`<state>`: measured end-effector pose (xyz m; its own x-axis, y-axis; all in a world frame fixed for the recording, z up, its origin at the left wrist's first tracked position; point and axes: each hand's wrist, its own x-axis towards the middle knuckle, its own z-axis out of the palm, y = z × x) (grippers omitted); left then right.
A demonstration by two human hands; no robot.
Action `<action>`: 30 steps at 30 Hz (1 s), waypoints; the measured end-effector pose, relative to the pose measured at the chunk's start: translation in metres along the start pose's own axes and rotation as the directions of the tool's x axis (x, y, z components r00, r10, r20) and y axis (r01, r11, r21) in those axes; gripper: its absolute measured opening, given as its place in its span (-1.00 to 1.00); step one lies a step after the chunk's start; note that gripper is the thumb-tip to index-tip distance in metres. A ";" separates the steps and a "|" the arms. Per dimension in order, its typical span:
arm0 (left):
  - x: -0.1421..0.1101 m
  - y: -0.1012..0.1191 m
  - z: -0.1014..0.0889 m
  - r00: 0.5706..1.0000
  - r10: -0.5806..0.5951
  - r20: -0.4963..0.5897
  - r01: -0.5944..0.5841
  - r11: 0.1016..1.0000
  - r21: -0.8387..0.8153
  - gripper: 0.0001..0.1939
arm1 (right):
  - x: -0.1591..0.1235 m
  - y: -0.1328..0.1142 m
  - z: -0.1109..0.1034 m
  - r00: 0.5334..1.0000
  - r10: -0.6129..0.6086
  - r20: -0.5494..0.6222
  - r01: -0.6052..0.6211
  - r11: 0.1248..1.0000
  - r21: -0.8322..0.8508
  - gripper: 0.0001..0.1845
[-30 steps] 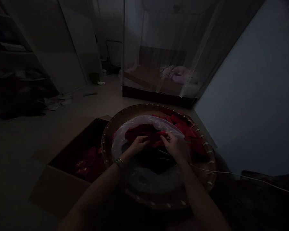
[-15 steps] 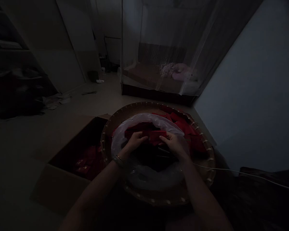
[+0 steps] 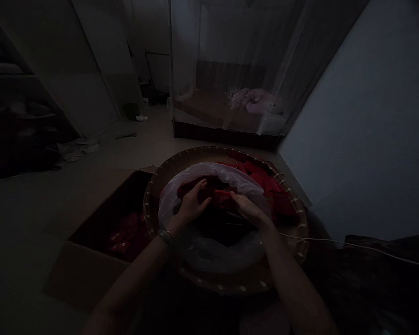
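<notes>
My right hand (image 3: 248, 208) pinches the right end of a red packet (image 3: 222, 197), which looks like a paper envelope, though the dark hides its detail. To its left, my left hand (image 3: 192, 204) is open, thumb and fingers apart, clear of the packet. Both hands are over a clear plastic bag (image 3: 209, 263) whose rolled rim forms a ring. The bag lies in a round woven bamboo tray (image 3: 186, 160). Inside the ring it is too dark to make out much, apart from red pieces and thin pale lines.
More red packets (image 3: 274, 188) lie along the tray's right side. An open cardboard box (image 3: 87, 265) with red packets in it stands at the left. A white cord (image 3: 321, 239) runs off to the right. Beyond are a netted bed (image 3: 209, 111) and a pale wall (image 3: 370, 139).
My left hand has let go of the red packet and opened, moving slightly left. The packet stays in my right hand and has tilted. The view has shifted slightly.
</notes>
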<state>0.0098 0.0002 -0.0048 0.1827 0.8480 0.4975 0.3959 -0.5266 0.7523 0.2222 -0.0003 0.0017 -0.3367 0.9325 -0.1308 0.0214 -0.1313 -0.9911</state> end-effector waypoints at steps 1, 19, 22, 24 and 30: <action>-0.002 0.004 0.000 0.993 0.109 0.034 -0.113 0.983 0.145 -0.35 | 0.001 0.001 0.002 1.000 0.007 0.019 -0.006 1.000 -0.029 -0.54; -0.009 -0.014 0.006 0.995 0.038 -0.087 -0.003 0.928 0.372 -0.52 | 0.006 -0.001 0.011 0.939 -0.283 -0.194 0.188 0.898 -0.398 -0.71; -0.009 -0.014 0.006 0.990 0.014 -0.140 0.032 0.947 0.321 -0.54 | -0.004 0.005 0.026 0.949 -0.174 0.263 0.313 0.617 -0.722 -0.67; -0.009 -0.014 0.006 0.988 0.019 -0.156 0.029 0.954 0.298 -0.54 | -0.011 0.011 0.039 0.917 -0.053 0.395 0.382 0.399 -0.833 -0.42; -0.009 -0.011 0.005 0.986 0.052 -0.161 -0.010 0.967 0.255 -0.55 | -0.017 0.020 0.057 0.935 0.081 0.347 0.341 0.073 -0.937 -0.38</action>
<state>0.0079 -0.0012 -0.0198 0.0563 0.7987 0.5991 0.6101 -0.5025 0.6126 0.1742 -0.0377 -0.0143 -0.6392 0.7442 -0.1937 0.7688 0.6240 -0.1395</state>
